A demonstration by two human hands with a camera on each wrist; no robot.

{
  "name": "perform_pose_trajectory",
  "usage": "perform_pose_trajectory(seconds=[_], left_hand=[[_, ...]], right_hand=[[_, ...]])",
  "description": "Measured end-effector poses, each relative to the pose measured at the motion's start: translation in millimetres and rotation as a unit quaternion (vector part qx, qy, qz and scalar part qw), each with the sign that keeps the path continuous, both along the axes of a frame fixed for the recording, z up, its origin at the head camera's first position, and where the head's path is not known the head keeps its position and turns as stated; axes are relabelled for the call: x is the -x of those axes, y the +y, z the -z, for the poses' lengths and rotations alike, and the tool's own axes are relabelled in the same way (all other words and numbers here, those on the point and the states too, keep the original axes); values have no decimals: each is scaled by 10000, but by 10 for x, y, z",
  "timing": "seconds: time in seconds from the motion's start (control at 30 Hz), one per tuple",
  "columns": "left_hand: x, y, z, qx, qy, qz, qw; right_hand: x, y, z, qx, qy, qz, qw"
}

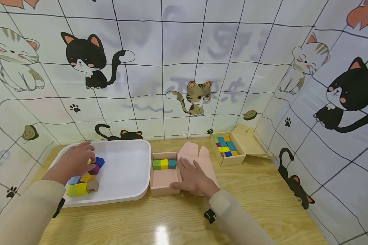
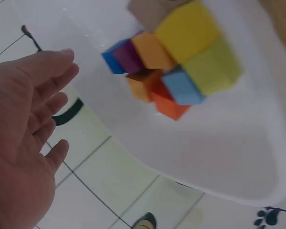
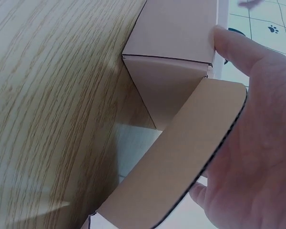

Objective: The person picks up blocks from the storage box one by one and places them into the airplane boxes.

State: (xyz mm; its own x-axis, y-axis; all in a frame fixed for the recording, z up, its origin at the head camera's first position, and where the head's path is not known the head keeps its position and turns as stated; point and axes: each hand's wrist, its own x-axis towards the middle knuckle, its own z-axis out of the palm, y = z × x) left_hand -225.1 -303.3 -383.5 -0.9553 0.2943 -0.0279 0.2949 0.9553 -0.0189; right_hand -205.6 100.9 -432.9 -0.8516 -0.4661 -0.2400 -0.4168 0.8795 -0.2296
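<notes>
Just by the left hand (image 1: 72, 161), which hangs loose with nothing in its fingers, a bunch of coloured blocks (image 1: 86, 178) sits in a white tray (image 1: 125, 170). Over at the right hand (image 1: 194, 177), fingers pretty straight and just resting on the open pink box (image 1: 165, 181), three small cubes (image 1: 164, 164) (green, yellow, blue) line up inside, left of the fingertips, and another open box (image 1: 233, 160) of cubes sits beyond on the counter (image 1: 125, 221).

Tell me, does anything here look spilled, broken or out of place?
Nothing looks spilled or broken. The only untidy spot is the white tray, where loose blocks lie jumbled toward the left end, unlike the three blocks neatly lined up in the pink box.
</notes>
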Motion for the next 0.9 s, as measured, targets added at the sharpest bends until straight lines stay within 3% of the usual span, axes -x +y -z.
perform_pose_trajectory(seconds=[0.17, 0.4, 0.67, 0.9], left_hand=[[-181, -176, 191, -233, -318, 12, 9992], [-344, -187, 321, -297, -191, 323, 9989], [-335, -130, 414, -154, -210, 330, 9991], [-326, -79, 425, -134, -252, 362, 9989]], right_hand=[[1, -2, 12, -13, -11, -12, 10000], [11, -4, 8, 6, -19, -31, 10000], [-5, 3, 12, 145, -82, -31, 9999], [-21, 14, -2, 182, -49, 20, 9998]])
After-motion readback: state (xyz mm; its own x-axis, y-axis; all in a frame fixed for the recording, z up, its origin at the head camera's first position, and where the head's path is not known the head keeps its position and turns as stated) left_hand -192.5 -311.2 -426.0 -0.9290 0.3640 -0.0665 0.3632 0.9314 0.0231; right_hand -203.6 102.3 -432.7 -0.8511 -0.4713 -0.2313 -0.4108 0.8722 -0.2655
